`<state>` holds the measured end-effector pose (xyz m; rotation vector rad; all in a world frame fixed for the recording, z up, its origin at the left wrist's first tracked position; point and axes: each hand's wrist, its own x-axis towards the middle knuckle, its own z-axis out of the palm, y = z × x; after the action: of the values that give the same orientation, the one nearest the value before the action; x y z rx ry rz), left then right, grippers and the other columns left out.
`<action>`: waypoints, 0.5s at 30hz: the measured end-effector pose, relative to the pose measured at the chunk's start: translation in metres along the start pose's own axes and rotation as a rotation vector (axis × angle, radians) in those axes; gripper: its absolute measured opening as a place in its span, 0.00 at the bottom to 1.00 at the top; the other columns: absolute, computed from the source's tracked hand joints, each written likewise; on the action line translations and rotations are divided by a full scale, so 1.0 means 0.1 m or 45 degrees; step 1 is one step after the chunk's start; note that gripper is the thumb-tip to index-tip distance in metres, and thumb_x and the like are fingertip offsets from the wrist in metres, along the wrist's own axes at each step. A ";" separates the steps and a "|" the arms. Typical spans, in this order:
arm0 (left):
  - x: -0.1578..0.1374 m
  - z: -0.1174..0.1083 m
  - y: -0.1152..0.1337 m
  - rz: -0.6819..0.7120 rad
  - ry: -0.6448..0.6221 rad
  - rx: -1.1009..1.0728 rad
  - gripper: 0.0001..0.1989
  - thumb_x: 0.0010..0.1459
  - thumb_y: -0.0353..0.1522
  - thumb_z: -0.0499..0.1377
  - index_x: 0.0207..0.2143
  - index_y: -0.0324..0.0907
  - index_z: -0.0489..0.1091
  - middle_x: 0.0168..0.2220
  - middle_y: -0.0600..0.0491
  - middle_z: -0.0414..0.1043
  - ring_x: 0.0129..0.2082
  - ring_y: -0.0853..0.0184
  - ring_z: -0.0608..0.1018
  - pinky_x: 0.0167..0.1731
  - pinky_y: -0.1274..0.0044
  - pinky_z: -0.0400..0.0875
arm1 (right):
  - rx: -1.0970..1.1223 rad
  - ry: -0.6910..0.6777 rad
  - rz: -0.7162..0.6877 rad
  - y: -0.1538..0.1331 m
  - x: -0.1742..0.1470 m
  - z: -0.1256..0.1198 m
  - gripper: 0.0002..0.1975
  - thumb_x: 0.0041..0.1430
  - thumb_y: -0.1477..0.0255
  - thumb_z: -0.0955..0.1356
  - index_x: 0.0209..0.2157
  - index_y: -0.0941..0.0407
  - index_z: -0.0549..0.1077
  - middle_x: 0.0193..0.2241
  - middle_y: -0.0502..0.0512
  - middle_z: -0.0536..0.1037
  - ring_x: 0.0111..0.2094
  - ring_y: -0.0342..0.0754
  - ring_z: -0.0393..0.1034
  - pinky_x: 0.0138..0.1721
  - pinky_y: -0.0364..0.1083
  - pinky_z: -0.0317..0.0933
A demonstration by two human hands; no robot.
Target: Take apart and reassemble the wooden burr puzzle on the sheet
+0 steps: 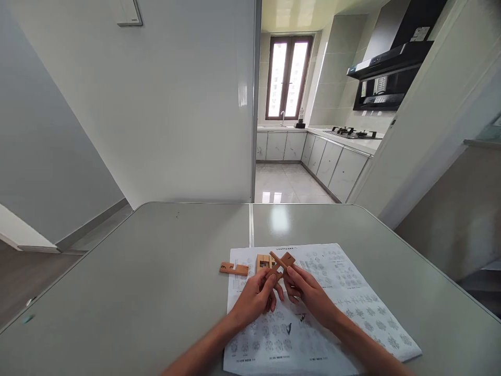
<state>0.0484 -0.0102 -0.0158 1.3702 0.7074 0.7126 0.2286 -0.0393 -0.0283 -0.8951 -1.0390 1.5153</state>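
My left hand point(257, 296) has its fingers closed on a flat notched wooden puzzle piece point(275, 272). My right hand point(311, 293) pinches a second wooden puzzle piece point(277, 259), seen edge-on as a narrow bar crossing the first. A broad end with a dark mark point(289, 258) sticks out behind the bar; which piece it belongs to is hard to tell. Just behind my fingers sits a small light wooden block point(263, 261) with square openings, partly hidden. To its left lies another notched puzzle piece point(234, 269) with a dark symbol, half over the paper's edge.
Under my hands a large printed sheet point(368, 308) with rows of small diagrams covers part of the grey table point(156, 292). A seam point(251, 224) runs down the tabletop. Beyond the table are a white wall panel point(188, 104) and a kitchen with cabinets point(329, 161).
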 end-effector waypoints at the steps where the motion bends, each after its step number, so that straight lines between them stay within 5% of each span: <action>1: 0.00 0.00 0.00 0.003 0.002 -0.001 0.22 0.68 0.52 0.53 0.44 0.40 0.65 0.29 0.54 0.74 0.16 0.75 0.68 0.15 0.82 0.57 | -0.005 0.009 -0.005 0.01 0.00 0.00 0.21 0.65 0.50 0.69 0.32 0.55 0.70 0.25 0.45 0.57 0.23 0.41 0.49 0.22 0.42 0.56; 4: 0.00 0.01 0.01 0.017 -0.009 0.013 0.22 0.67 0.52 0.54 0.43 0.40 0.65 0.30 0.54 0.74 0.16 0.75 0.68 0.16 0.81 0.58 | -0.014 0.051 -0.020 0.02 0.00 0.02 0.22 0.66 0.49 0.68 0.34 0.55 0.72 0.24 0.44 0.55 0.23 0.41 0.48 0.22 0.42 0.55; 8: -0.02 0.01 0.01 0.021 -0.045 0.097 0.21 0.69 0.50 0.52 0.41 0.41 0.63 0.30 0.52 0.77 0.17 0.75 0.68 0.17 0.81 0.60 | -0.041 0.138 -0.063 -0.01 0.02 0.00 0.24 0.68 0.49 0.65 0.52 0.52 0.74 0.24 0.43 0.53 0.22 0.42 0.46 0.22 0.42 0.54; 13: -0.04 0.00 0.02 0.023 -0.047 0.312 0.17 0.71 0.46 0.49 0.40 0.42 0.63 0.28 0.52 0.78 0.17 0.73 0.67 0.20 0.80 0.61 | 0.096 0.378 -0.155 -0.09 0.09 -0.14 0.20 0.65 0.50 0.68 0.35 0.53 0.76 0.24 0.44 0.53 0.22 0.41 0.42 0.20 0.42 0.48; 15: -0.05 -0.01 0.03 0.051 0.010 0.491 0.15 0.71 0.43 0.50 0.36 0.42 0.63 0.24 0.54 0.76 0.18 0.72 0.67 0.22 0.80 0.61 | 0.124 0.452 -0.162 -0.10 0.11 -0.20 0.20 0.64 0.49 0.69 0.39 0.53 0.77 0.24 0.44 0.54 0.21 0.41 0.43 0.19 0.42 0.48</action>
<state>0.0441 -0.0131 -0.0133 1.7373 0.8556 0.6334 0.2483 -0.0245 -0.0257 -0.9682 -0.7425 1.2346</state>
